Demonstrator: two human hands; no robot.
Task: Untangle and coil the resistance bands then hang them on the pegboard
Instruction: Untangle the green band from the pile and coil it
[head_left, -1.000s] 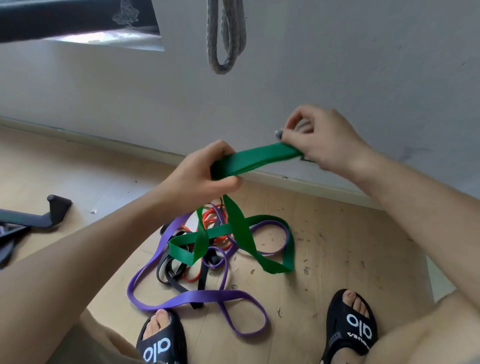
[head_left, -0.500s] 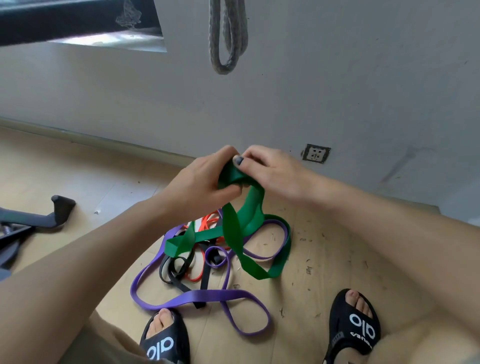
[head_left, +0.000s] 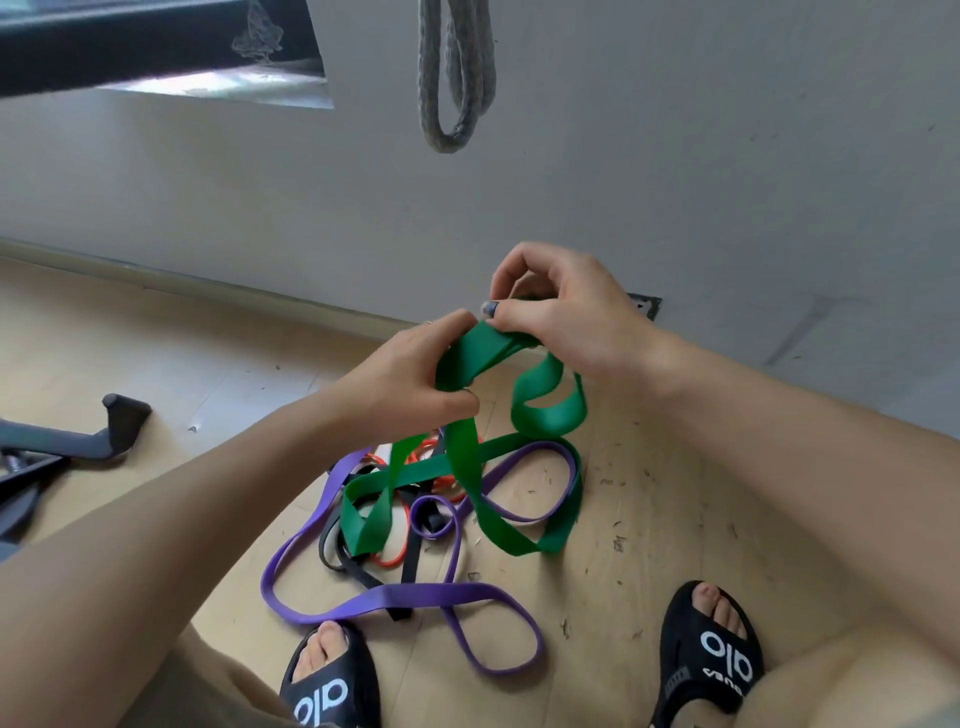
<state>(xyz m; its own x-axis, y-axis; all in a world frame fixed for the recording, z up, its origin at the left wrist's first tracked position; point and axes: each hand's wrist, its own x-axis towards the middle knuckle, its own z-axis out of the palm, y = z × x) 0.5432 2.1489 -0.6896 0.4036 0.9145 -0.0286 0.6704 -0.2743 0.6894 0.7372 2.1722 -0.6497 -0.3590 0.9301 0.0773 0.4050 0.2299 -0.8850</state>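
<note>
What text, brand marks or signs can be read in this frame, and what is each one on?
"alo" in white on the strap of the left black slide sandal.
"alo" in white, seen upside down, on the right black slide sandal; the smaller white lettering beside it is too blurred to read.
No readable print on the green band or the other bands.

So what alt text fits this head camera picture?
Both hands, left hand and right hand, grip a green band above a tangle of purple band, black and orange bands on a wooden floor.
</note>
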